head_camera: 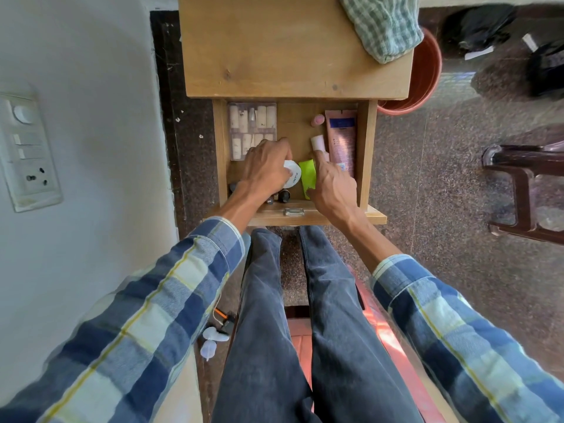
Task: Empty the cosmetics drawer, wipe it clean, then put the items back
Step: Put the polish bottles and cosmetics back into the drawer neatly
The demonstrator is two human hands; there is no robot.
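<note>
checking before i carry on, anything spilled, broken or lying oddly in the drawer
Nothing spilled or broken shows in the drawer. The items lie loosely, the pink tube along the right wall, the clear nail kit at back left. The checked cloth hangs over the tabletop's edge.

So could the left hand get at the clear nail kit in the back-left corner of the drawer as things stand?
Probably yes. The left hand already lies beside the nail kit, nothing covers the kit, and the drawer is open. But that hand grips a white round container, so it would likely have to put that down first.
</note>
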